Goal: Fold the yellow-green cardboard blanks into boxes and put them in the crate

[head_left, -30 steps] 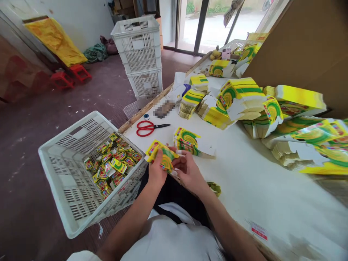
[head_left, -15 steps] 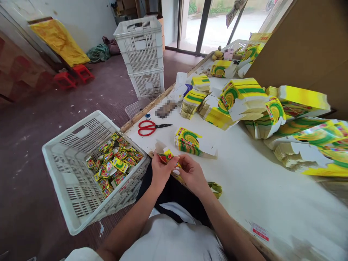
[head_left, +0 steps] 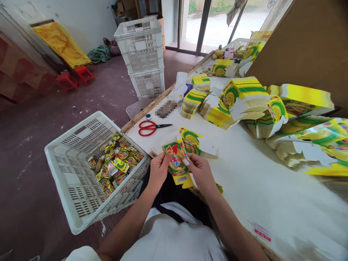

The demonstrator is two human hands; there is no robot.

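A small printed carton [head_left: 176, 163], green, red and yellow, is held up over the table's front edge. Its printed face is towards me, and a yellow end flap with a barcode hangs at the bottom. My left hand [head_left: 159, 170] pinches its left side between thumb and fingers. On the other side, my right hand [head_left: 199, 170] grips the right edge. Just behind the hands lies a short stack of flat cartons [head_left: 191, 139], partly hidden by the held one. Red-handled scissors [head_left: 147, 128] rest on the table to the left, with a small blue spool [head_left: 148, 116] beyond them.
To my left stands a white plastic crate [head_left: 65, 177] with several small finished-looking packs [head_left: 121, 165] inside. Bundles of yellow cartons [head_left: 244, 96] are piled along the right of the white table [head_left: 261, 195]. Stacked crates [head_left: 144, 54] stand on the floor beyond.
The carton has been raised and turned, so its printed face and barcode flap now show. My hands have moved slightly apart, the right one shifting rightward.
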